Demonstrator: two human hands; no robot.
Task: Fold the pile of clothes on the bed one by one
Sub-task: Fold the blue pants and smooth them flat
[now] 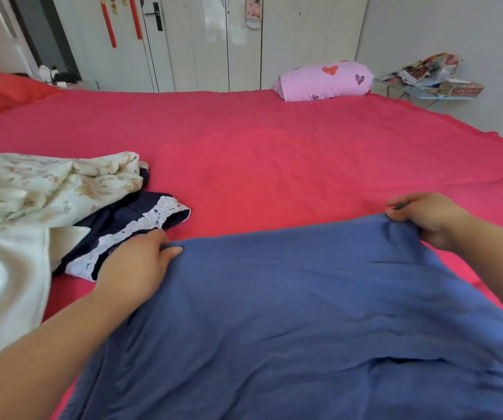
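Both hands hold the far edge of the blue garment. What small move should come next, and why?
Probably pull the two corners apart and lay the edge flat on the bed. The left hand and the right hand each grip a far corner of the blue garment, and the cloth below them is wrinkled, so it likely needs smoothing before any fold.

Bright, even daylight fills the room, and the shadows are faint, little more than soft shade in the creases of the blue garment (274, 298). A pale sheen lies on the wardrobe doors (213, 47). Everything looks slightly soft (the blue cloth smears most toward the lower right corner), and the far edge of the bed (274, 147) bows from the wide lens.
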